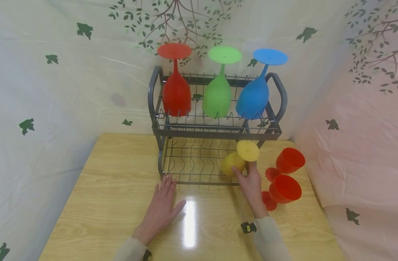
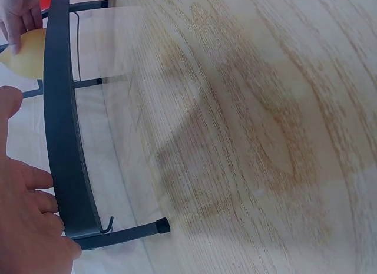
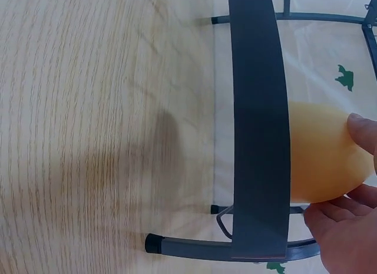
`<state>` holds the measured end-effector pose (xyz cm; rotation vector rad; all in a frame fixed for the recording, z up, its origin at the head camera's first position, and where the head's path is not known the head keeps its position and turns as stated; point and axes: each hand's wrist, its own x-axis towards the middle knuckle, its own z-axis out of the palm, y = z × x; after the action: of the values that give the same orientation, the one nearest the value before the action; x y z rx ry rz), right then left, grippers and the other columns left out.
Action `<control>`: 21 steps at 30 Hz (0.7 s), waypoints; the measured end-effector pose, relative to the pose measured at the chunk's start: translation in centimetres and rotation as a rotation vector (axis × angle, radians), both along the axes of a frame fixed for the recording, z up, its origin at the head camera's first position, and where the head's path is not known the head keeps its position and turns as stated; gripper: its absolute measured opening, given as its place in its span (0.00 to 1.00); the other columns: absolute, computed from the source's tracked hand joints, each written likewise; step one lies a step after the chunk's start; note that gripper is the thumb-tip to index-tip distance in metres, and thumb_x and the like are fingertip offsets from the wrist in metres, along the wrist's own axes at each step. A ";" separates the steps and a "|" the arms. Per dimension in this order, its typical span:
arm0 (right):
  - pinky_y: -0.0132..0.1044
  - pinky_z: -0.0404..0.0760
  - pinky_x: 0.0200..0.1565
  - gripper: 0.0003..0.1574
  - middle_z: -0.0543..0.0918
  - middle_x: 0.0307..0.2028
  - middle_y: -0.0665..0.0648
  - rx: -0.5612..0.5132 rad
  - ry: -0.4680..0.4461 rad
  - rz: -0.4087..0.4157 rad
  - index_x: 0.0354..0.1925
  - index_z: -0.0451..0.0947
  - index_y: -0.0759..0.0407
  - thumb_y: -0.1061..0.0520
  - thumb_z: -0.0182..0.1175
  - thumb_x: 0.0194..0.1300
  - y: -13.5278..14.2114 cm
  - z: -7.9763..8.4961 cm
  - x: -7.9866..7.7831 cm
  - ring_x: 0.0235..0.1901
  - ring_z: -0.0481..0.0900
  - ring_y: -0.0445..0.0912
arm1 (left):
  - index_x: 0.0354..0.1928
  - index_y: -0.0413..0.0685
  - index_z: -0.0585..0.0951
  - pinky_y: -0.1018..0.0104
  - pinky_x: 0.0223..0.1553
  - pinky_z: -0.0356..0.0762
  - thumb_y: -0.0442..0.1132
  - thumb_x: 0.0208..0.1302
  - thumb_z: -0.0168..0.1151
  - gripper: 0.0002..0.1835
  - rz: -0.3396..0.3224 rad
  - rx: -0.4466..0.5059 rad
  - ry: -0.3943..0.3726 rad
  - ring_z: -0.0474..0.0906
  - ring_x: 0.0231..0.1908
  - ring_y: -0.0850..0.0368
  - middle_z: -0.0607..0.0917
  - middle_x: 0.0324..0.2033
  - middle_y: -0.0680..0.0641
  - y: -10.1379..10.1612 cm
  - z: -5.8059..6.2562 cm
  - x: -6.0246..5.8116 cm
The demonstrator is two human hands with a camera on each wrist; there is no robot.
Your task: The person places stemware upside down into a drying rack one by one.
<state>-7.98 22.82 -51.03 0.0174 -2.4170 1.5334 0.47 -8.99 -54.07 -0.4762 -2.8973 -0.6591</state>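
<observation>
The person wore pale, off-white sleeves. The right sleeve (image 1: pixel 271 237) looked plain and ended at the wrist, leaving the right hand (image 1: pixel 252 184) bare. At that wrist's inner side sat a small, boxy black device (image 1: pixel 248 227) with a yellow patch. The left sleeve (image 1: pixel 130 250) matched in colour, the left hand (image 1: pixel 160 207) also bare; a dark piece (image 1: pixel 147 255) there, mostly cut off, was perhaps a similar device.

A wooden table (image 1: pixel 88 203) by pale sheets (image 1: pixel 127 101)
Green birds (image 1: pixel 85 30) and leafy branches (image 1: pixel 177 4) dot the sheets, pinkish on the right. A white shine (image 1: pixel 190 224) glows on the table.
</observation>
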 end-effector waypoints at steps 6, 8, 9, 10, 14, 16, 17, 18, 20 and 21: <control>0.58 0.68 0.71 0.40 0.72 0.71 0.66 0.064 -0.044 -0.011 0.72 0.68 0.61 0.57 0.71 0.67 0.0 -0.1 -0.2 0.71 0.69 0.63 | 0.76 0.29 0.61 0.33 0.74 0.53 0.59 0.75 0.55 0.44 -0.005 -0.005 0.004 0.48 0.78 0.33 0.55 0.78 0.29 0.0 -0.1 0.0; 0.59 0.68 0.70 0.40 0.73 0.71 0.66 0.075 -0.045 -0.008 0.72 0.68 0.62 0.57 0.71 0.68 0.0 -0.1 -0.2 0.71 0.69 0.64 | 0.76 0.29 0.61 0.34 0.75 0.52 0.59 0.75 0.55 0.44 -0.005 -0.005 -0.001 0.48 0.78 0.33 0.55 0.78 0.29 -0.1 -0.1 0.0; 0.60 0.69 0.70 0.40 0.73 0.70 0.66 0.080 -0.046 -0.007 0.72 0.68 0.63 0.57 0.71 0.68 0.0 -0.1 -0.2 0.70 0.70 0.64 | 0.76 0.29 0.60 0.34 0.75 0.51 0.60 0.75 0.54 0.44 -0.004 -0.006 -0.004 0.48 0.78 0.33 0.55 0.78 0.30 -0.1 -0.1 0.0; 0.60 0.69 0.70 0.40 0.73 0.70 0.66 0.085 -0.048 -0.005 0.72 0.67 0.63 0.57 0.71 0.68 0.0 -0.1 -0.2 0.70 0.70 0.64 | 0.76 0.29 0.60 0.34 0.75 0.51 0.60 0.75 0.54 0.44 -0.003 -0.008 -0.006 0.48 0.78 0.33 0.55 0.78 0.30 -0.1 -0.1 0.0; 0.60 0.68 0.70 0.40 0.74 0.69 0.67 0.096 -0.064 -0.003 0.72 0.67 0.65 0.56 0.71 0.68 -0.1 0.1 -0.3 0.70 0.70 0.64 | 0.77 0.29 0.60 0.35 0.75 0.50 0.58 0.75 0.55 0.44 -0.002 0.003 -0.014 0.47 0.78 0.33 0.55 0.78 0.30 -0.1 0.0 0.0; 0.59 0.67 0.71 0.41 0.73 0.70 0.68 0.096 -0.072 0.001 0.72 0.67 0.66 0.57 0.71 0.68 -0.1 0.1 -0.3 0.71 0.69 0.64 | 0.76 0.29 0.60 0.34 0.75 0.50 0.58 0.75 0.56 0.44 -0.003 0.012 -0.013 0.47 0.78 0.33 0.55 0.78 0.30 0.0 0.0 0.1; 0.59 0.67 0.71 0.41 0.73 0.70 0.68 0.094 -0.073 0.001 0.72 0.67 0.66 0.57 0.71 0.68 -0.2 0.2 -0.3 0.71 0.69 0.64 | 0.76 0.29 0.60 0.34 0.75 0.50 0.57 0.75 0.56 0.44 -0.004 0.017 -0.013 0.47 0.78 0.33 0.55 0.78 0.30 0.0 0.0 0.1; 0.58 0.67 0.71 0.41 0.72 0.70 0.68 0.093 -0.074 0.002 0.73 0.66 0.66 0.57 0.71 0.68 -0.2 0.2 -0.3 0.71 0.69 0.63 | 0.76 0.29 0.60 0.34 0.75 0.50 0.57 0.75 0.56 0.43 -0.004 0.021 -0.011 0.47 0.78 0.33 0.55 0.78 0.30 0.0 0.0 0.1; 0.58 0.66 0.72 0.41 0.72 0.71 0.68 0.088 -0.075 0.003 0.73 0.66 0.66 0.58 0.70 0.68 -0.2 0.2 -0.4 0.72 0.68 0.63 | 0.76 0.29 0.61 0.34 0.75 0.50 0.57 0.74 0.57 0.43 -0.003 0.020 -0.009 0.47 0.78 0.33 0.55 0.78 0.30 0.0 0.0 0.0; 0.57 0.65 0.72 0.41 0.71 0.71 0.68 0.086 -0.075 0.002 0.73 0.65 0.66 0.58 0.70 0.68 -0.3 0.2 -0.4 0.72 0.68 0.62 | 0.76 0.29 0.61 0.33 0.75 0.51 0.56 0.74 0.57 0.43 -0.002 0.019 -0.008 0.48 0.78 0.33 0.55 0.78 0.30 0.0 0.0 0.0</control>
<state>-8.36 22.56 -50.81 -0.0204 -2.5405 1.4542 0.48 -9.00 -54.12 -0.4750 -2.8953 -0.6903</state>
